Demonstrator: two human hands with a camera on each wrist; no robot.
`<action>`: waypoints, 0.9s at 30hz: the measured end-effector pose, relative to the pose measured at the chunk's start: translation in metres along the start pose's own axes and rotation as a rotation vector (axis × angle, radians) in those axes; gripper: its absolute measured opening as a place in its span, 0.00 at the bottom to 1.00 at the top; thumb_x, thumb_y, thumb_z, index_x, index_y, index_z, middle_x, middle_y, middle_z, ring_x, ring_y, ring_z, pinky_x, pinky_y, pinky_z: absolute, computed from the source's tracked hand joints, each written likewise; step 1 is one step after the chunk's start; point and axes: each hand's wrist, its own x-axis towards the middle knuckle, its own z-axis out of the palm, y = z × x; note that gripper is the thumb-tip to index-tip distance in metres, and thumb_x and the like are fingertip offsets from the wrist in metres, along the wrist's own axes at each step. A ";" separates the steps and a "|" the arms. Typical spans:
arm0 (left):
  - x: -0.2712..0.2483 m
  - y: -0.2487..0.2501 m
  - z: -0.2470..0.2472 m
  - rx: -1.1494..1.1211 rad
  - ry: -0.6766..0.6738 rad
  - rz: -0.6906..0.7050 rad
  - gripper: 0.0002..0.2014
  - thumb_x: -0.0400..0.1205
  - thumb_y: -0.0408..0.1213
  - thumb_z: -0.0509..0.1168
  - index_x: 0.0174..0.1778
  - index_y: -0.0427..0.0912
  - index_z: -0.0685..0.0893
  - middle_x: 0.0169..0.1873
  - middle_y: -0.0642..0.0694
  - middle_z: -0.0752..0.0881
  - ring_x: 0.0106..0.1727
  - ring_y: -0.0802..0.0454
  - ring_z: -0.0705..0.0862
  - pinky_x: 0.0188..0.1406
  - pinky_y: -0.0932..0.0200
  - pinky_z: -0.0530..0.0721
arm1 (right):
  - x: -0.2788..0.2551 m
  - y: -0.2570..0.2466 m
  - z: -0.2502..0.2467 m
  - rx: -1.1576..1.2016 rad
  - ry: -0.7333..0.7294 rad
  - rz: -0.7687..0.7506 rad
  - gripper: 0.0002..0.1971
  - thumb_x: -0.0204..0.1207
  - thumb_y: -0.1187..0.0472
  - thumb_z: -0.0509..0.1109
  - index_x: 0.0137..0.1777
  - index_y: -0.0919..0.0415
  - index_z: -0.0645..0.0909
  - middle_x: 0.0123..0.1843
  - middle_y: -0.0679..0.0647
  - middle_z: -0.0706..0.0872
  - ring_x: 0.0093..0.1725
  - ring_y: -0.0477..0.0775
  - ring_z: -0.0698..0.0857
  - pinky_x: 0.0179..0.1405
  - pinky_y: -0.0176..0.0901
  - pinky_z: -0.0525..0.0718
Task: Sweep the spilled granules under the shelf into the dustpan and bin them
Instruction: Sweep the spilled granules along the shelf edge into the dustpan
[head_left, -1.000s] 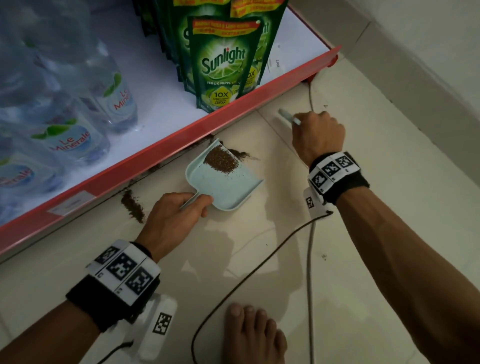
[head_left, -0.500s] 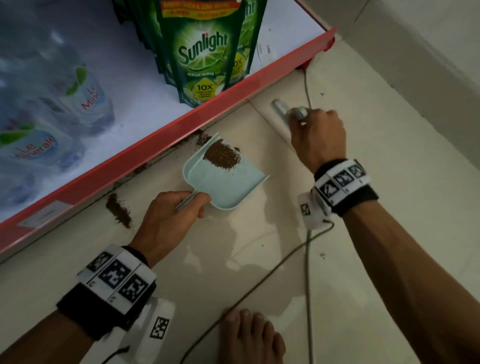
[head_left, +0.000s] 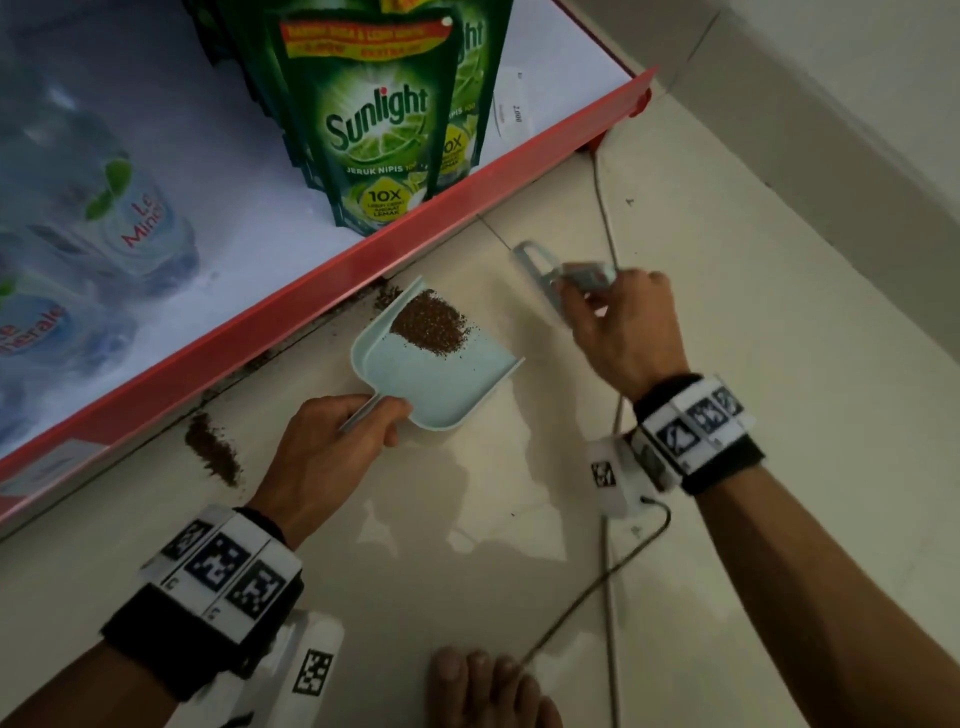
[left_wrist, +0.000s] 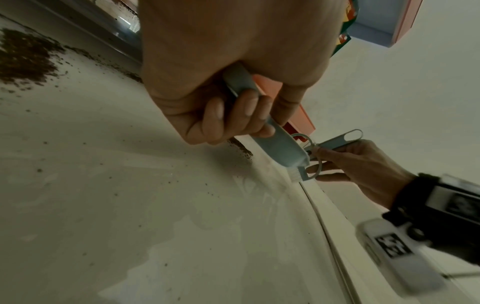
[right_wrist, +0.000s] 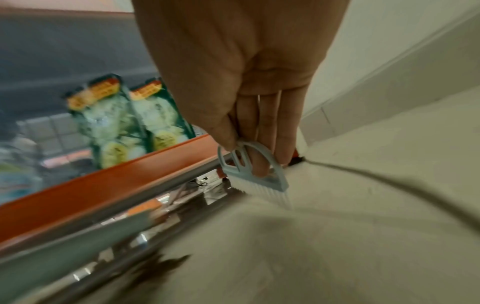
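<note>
Two hands, blurred brush (head_left: 566, 278), dustpan (head_left: 441, 379) handle hidden

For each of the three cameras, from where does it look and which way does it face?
Head: looks from above down at the floor by the shelf; both forearms, a foot, the left hand holding the dustpan.
Left wrist: low, along the floor; the left palm, the far right hand.
Right wrist: looks along the right hand toward the shelf; fingers holding the brush.
All three views share the brush.
</note>
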 end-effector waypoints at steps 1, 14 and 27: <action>0.001 0.001 0.001 -0.003 -0.007 0.004 0.20 0.80 0.49 0.68 0.22 0.46 0.80 0.16 0.57 0.70 0.19 0.60 0.66 0.25 0.60 0.64 | 0.015 0.008 -0.002 -0.051 0.017 0.015 0.13 0.82 0.54 0.65 0.58 0.55 0.89 0.41 0.62 0.93 0.41 0.67 0.90 0.45 0.55 0.87; 0.027 0.003 0.004 -0.005 0.004 0.037 0.19 0.71 0.57 0.68 0.23 0.45 0.82 0.16 0.56 0.73 0.20 0.59 0.70 0.28 0.59 0.69 | 0.033 0.015 0.018 -0.212 -0.104 -0.198 0.14 0.83 0.55 0.63 0.62 0.49 0.87 0.40 0.60 0.92 0.35 0.66 0.88 0.34 0.51 0.86; 0.056 0.019 0.011 -0.032 0.028 0.039 0.18 0.70 0.57 0.66 0.21 0.49 0.82 0.15 0.57 0.74 0.20 0.59 0.71 0.30 0.57 0.70 | 0.107 0.024 0.034 -0.360 -0.168 -0.075 0.16 0.84 0.57 0.61 0.66 0.51 0.85 0.48 0.69 0.89 0.48 0.73 0.87 0.43 0.54 0.81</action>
